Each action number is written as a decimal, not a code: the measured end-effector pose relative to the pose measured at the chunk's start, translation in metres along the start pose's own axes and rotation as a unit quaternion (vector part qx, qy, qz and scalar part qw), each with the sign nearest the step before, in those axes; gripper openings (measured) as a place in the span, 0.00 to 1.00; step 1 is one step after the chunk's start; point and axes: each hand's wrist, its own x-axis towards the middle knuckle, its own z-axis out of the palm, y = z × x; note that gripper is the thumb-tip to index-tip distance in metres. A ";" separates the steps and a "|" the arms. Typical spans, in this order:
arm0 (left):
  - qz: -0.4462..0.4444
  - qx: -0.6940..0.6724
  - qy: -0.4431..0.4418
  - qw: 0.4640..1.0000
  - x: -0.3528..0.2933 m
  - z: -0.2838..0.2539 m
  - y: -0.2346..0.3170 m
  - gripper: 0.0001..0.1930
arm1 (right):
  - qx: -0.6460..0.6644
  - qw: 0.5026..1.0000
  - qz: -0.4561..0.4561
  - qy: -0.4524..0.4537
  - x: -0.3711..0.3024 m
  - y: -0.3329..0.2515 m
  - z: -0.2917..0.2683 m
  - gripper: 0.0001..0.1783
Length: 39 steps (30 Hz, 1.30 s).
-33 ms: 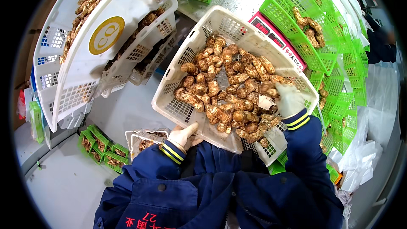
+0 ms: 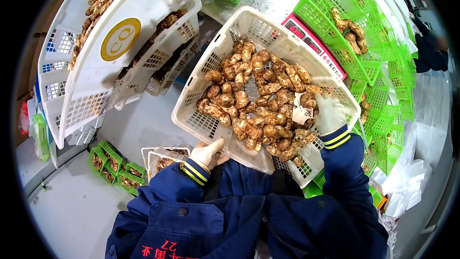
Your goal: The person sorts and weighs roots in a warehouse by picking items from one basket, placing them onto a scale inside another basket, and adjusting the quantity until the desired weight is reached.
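In front of me a white plastic crate (image 2: 201, 74) holds a heap of brown, dirt-speckled matsutake mushrooms (image 2: 266, 88). My left hand (image 2: 207, 154), in a pale glove, is closed on the crate's near-left rim, thumb on top. Inside the right end, my gloved right hand (image 2: 330, 112) has its fingers closed around a matsutake mushroom (image 2: 308, 100); the fingers partly hide it. Against that mushroom lies a small cream paper tag (image 2: 302, 112) with dark writing.
Stacked white crates (image 2: 84, 91) of mushrooms rise at the left. Beyond the crate, a pink scale (image 2: 316, 48) sits beside green baskets (image 2: 330, 33) along the right. Small green baskets (image 2: 117, 160) stand at lower left. Another person (image 2: 429, 50) is at far right.
My right hand has shifted slightly to the right, and the mushroom beside it, blurred before, is now sharp. The paper tag has turned more upright. My left hand stays on the rim.
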 end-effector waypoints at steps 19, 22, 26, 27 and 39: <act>0.009 -0.008 0.004 1.000 0.006 -0.007 -0.006 0.18 | 0.419 0.902 -0.022 -0.100 0.065 -0.147 0.072 0.25; 0.018 0.008 -0.002 1.000 0.009 -0.008 -0.009 0.16 | 0.414 0.904 0.039 -0.102 0.058 -0.111 0.035 0.22; 0.031 0.018 0.006 0.999 0.009 -0.007 -0.008 0.17 | 0.105 0.989 -0.065 -0.082 0.048 -0.105 0.028 0.20; 0.033 0.017 -0.001 0.999 0.010 -0.009 -0.010 0.17 | 0.100 0.986 -0.104 -0.084 0.050 -0.118 0.031 0.24; 0.033 -0.003 -0.003 0.999 0.006 -0.003 -0.005 0.19 | 0.325 0.936 -0.063 -0.120 0.051 -0.093 0.033 0.22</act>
